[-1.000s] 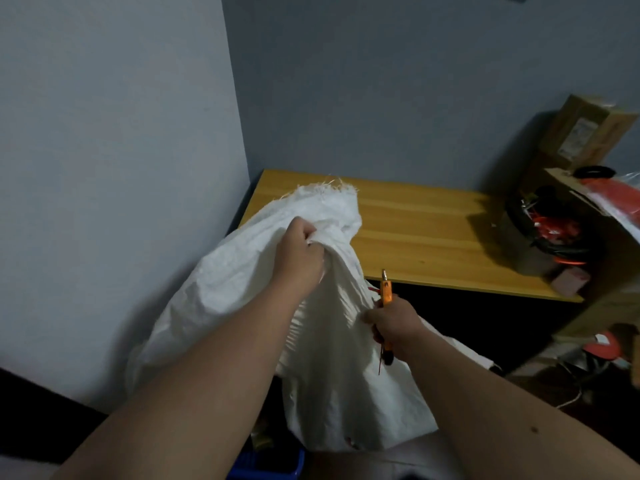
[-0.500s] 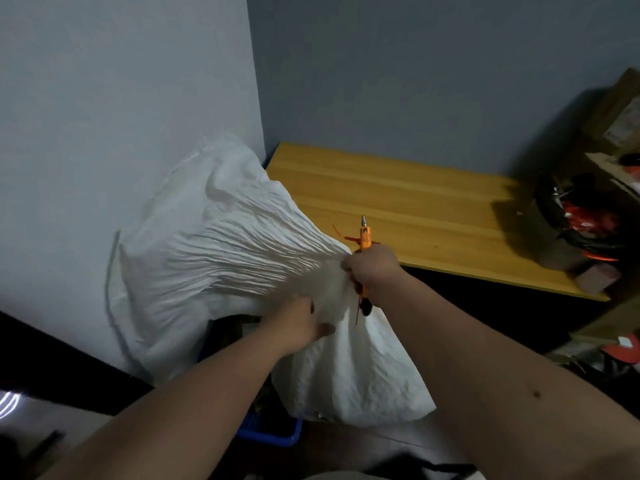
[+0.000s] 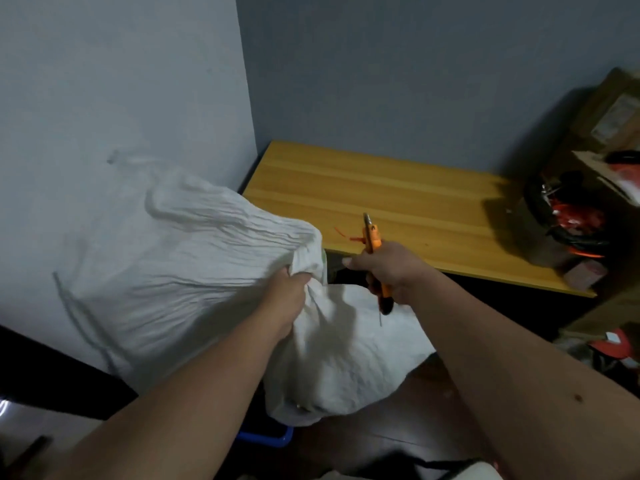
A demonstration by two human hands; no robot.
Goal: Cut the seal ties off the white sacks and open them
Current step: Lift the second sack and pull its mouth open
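A large white woven sack leans against the left wall, its wrinkled cloth spread wide. My left hand grips a bunched fold of the sack's mouth near the table's left end. My right hand holds orange-handled cutters, blades pointing up over the table's front edge, with the index finger stretched toward the sack. A thin red seal tie sticks out beside the cutter blades.
A wooden table fills the corner ahead. A dark bucket with red ties and cardboard boxes crowd its right end. A blue crate edge shows under the sack. Clutter lies on the floor at right.
The sack top has been folded down toward the left wall. My left hand moved from its upper part to the bunched mouth. My right hand with the cutters has come off the sack, to the right.
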